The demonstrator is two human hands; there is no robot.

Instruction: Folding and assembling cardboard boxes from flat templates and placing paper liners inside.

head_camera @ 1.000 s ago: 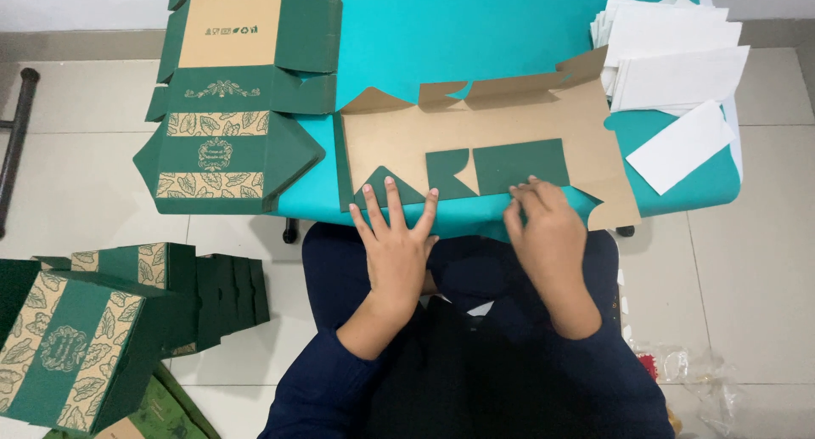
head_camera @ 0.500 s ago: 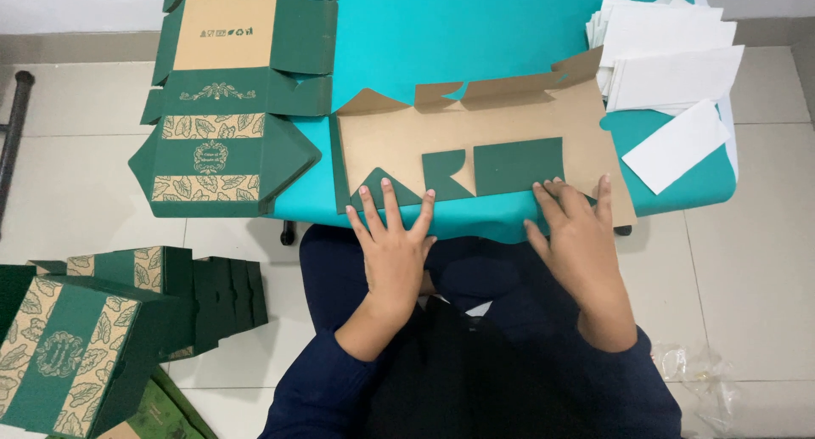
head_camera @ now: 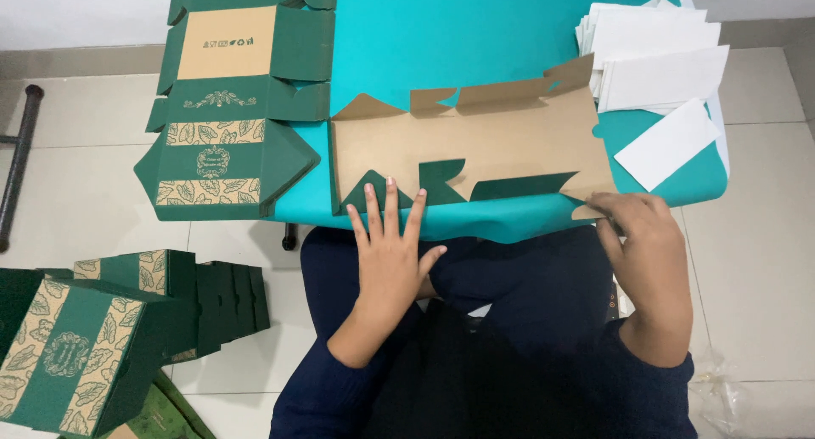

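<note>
The fingers of the left hand (head_camera: 389, 250) are spread flat and press down the near edge of the flat cardboard box blank (head_camera: 475, 146), so it does not slide. The right hand (head_camera: 638, 235) pinches the blank's near right corner with fingers together, as if folding the flap there. The blank lies brown side up on the teal table (head_camera: 475, 31), beside a flat green printed box (head_camera: 222, 150) and white sheets (head_camera: 658, 61).

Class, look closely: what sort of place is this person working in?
Probably a small packaging workroom. A flat brown box blank lies on a teal table, folded green boxes stand on the floor, and white sheets are stacked.
</note>
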